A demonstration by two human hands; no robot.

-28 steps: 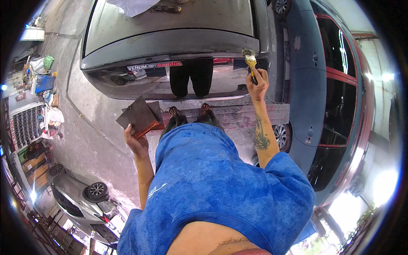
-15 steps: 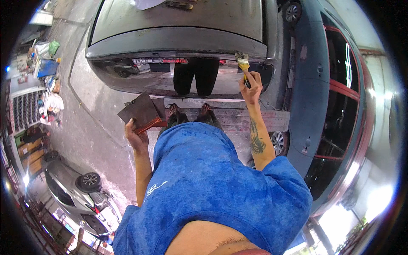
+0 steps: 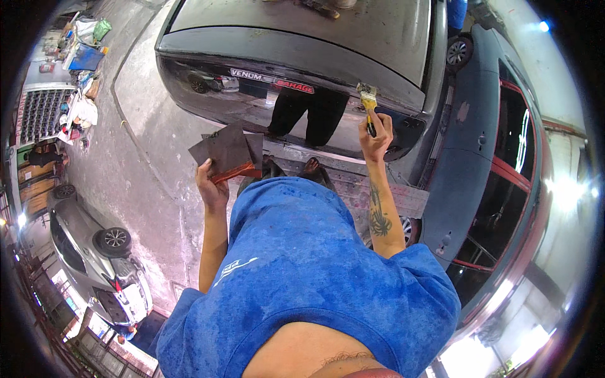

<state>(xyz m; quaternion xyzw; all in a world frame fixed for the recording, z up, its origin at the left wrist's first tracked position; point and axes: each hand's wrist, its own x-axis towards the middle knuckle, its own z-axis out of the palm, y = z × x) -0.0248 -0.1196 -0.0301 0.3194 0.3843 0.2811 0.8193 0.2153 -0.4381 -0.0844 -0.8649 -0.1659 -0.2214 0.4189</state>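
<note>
My left hand (image 3: 213,188) is closed on a few dark grey sheets that look like sandpaper (image 3: 228,151), with a reddish-orange edge or backing showing at the bottom. They are held off to the left, in front of the car. My right hand (image 3: 376,138) grips a paintbrush (image 3: 368,104) with a yellow and black handle, its bristles pointing away from me. The bristles are at the edge of a dark grey car panel (image 3: 277,55), near its right end; whether they touch it is hard to tell. Below that edge, a glossy dark surface (image 3: 239,104) bearing a sticker reflects my legs.
A brush-like tool (image 3: 321,7) lies on top of the panel. Close on the right stands a blue-grey car (image 3: 466,145) with red window frames. A low plank (image 3: 403,195) crosses by my feet. Clutter (image 3: 85,57) and a silver car (image 3: 88,246) are at left; someone in blue (image 3: 458,12) is far right.
The view has turned, so the dark car now appears tilted and farther right. The brush has stayed by the panel edge. My left hand still holds the sheets, slightly farther right in view.
</note>
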